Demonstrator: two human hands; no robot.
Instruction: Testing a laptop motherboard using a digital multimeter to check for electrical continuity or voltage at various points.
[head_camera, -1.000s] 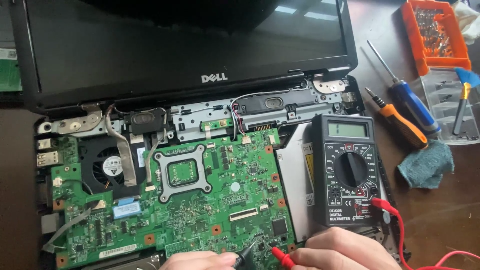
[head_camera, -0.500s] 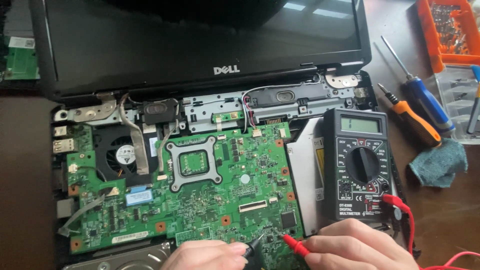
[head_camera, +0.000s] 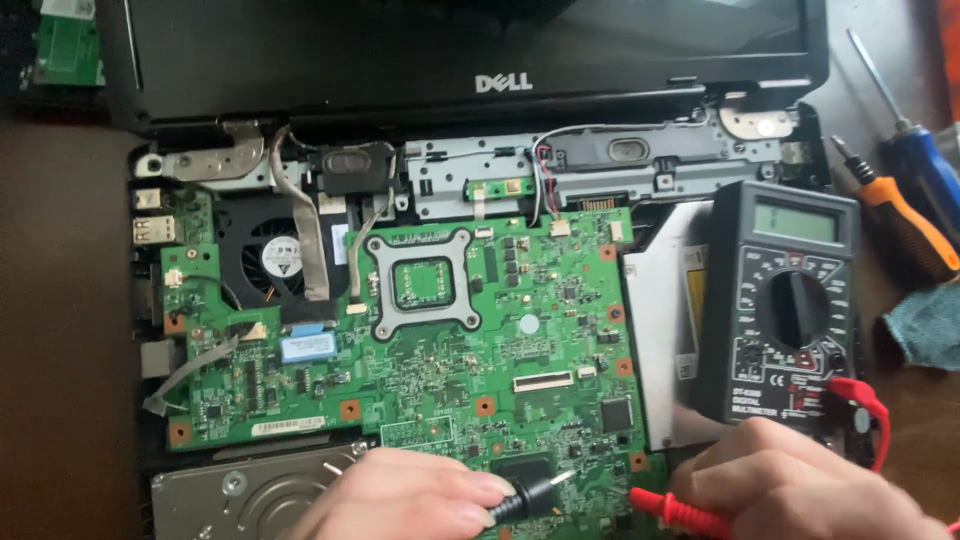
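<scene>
At the bottom centre of the frame, the left hand (head_camera: 400, 495) pinched a black probe (head_camera: 530, 490), its tip on the green motherboard (head_camera: 450, 380). At lower right, the right hand (head_camera: 790, 485) gripped a red probe (head_camera: 680, 512) above the board's edge. A black multimeter (head_camera: 785, 305) lay on the silver drive (head_camera: 655, 340) at right. Two screwdrivers (head_camera: 905, 200) and a blue cloth (head_camera: 930, 325) lay far right.

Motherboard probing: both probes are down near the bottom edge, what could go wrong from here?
The black probe tip in the left hand sits among dense parts on the motherboard; a slip could bridge them. The right hand with the red probe lies beside the multimeter and could tug its leads.
</scene>
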